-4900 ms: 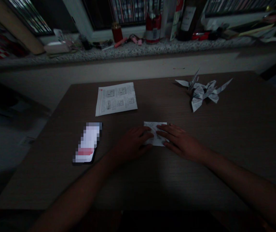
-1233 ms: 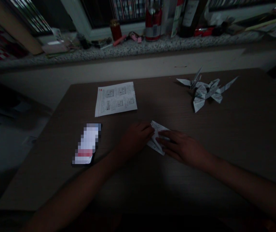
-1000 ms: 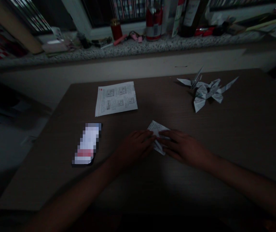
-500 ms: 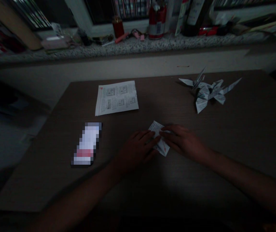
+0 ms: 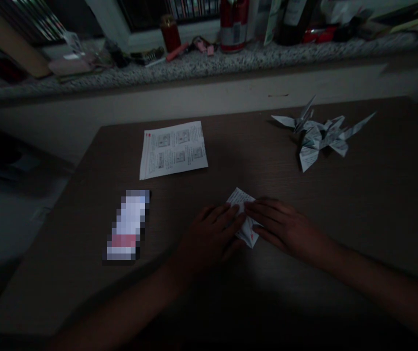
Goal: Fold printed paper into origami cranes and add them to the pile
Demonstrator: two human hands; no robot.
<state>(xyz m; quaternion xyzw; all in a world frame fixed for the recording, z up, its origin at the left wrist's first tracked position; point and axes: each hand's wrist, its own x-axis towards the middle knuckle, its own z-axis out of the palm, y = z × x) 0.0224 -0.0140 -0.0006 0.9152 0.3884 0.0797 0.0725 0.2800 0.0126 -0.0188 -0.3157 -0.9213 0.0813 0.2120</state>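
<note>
A small folded piece of printed paper [image 5: 244,214] lies on the dark wooden table [image 5: 377,204], turned to a diamond shape. My left hand [image 5: 212,236] rests on its left side with fingers stretched flat. On the paper's right side my right hand [image 5: 285,226] presses down, fingers extended and fingertips almost meeting the left ones. Both hands hide much of the paper's middle and lower part. The light is very dim.
A printed sheet [image 5: 174,150] lies flat further back. A phone [image 5: 127,226] with a lit screen lies at the left. Folded paper cranes [image 5: 318,135] sit at the back right. Beyond the table a stone ledge [image 5: 231,61] carries cans, bottles and small items.
The folded paper went from a rectangle squared to the table to a diamond-like tilted shape under my fingers. Both hands stayed on it, shifting slightly. The camera tipped down a little.
</note>
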